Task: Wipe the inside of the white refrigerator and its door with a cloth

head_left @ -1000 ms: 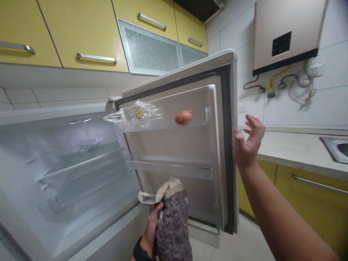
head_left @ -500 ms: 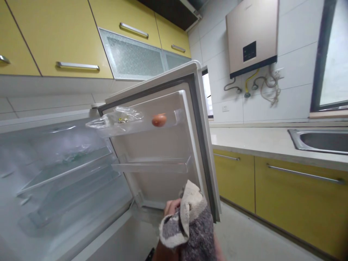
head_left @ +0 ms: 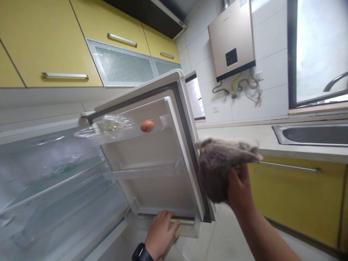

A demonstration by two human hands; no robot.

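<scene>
My right hand point(head_left: 240, 185) grips a bunched grey-brown towel point(head_left: 217, 170), raised beside the free edge of the open fridge door point(head_left: 152, 152). The towel is smeared by motion. Low in the view, my left hand point(head_left: 161, 232), with a black watch on the wrist, has its fingers curled over the rim of the clear bottom door bin point(head_left: 187, 229). On the upper door shelf point(head_left: 127, 133) are a brown egg point(head_left: 147, 125) and a crumpled clear plastic bag point(head_left: 108, 125). The middle door shelf point(head_left: 144, 172) spans the door below them.
At left, the fridge interior has a glass shelf point(head_left: 59, 179) with a plastic bag at its back. Yellow wall cabinets point(head_left: 51, 43) hang above. To the right are a counter point(head_left: 239, 136), a sink point(head_left: 312, 134), yellow base cabinets point(head_left: 299, 195) and a wall-mounted water heater point(head_left: 231, 40).
My hands have separated. The right one has carried the towel up and rightward past the door edge, while the left now grasps the bottom bin. The camera view has turned slightly right.
</scene>
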